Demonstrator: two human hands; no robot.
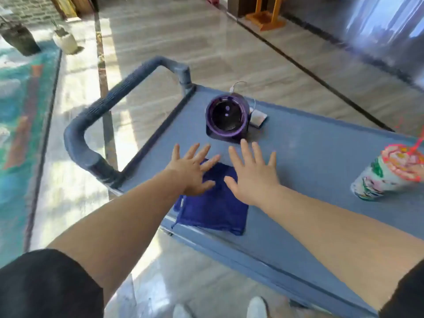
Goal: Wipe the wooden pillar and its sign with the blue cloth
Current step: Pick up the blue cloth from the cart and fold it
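head view looks down on a blue cart top [309,157] with a ribbed grey-blue handle [110,104] at its left end. the blue cloth [213,210], folded into a rough square, lies flat on the cart top near its near-left corner, one edge just reaching the cart's front rim.

the left hand [192,171] is stretched out palm down with fingers spread, sitting over the far-left corner of the cloth; whether the palm presses on the fabric or floats just above it i cannot tell. the right hand [252,175] is likewise open and flat, fingers fanned, over the far-right corner of the cloth, with its fingertips reaching past the cloth toward a purple round device [227,118]. neither hand pinches or grips anything. both forearms are bare, with black sleeves [46,283] at the bottom corners.

the purple device stands on the cart just beyond the hands, with a thin white cable [237,84] looping behind it and a small grey pad [258,118] touching its right side. a patterned cup with a red straw [390,175] stands at the right edge, well apart from the cloth. white shoe tips [257,307] show on the glossy floor [206,47] below. a wooden stand [266,12] sits far off at the top.
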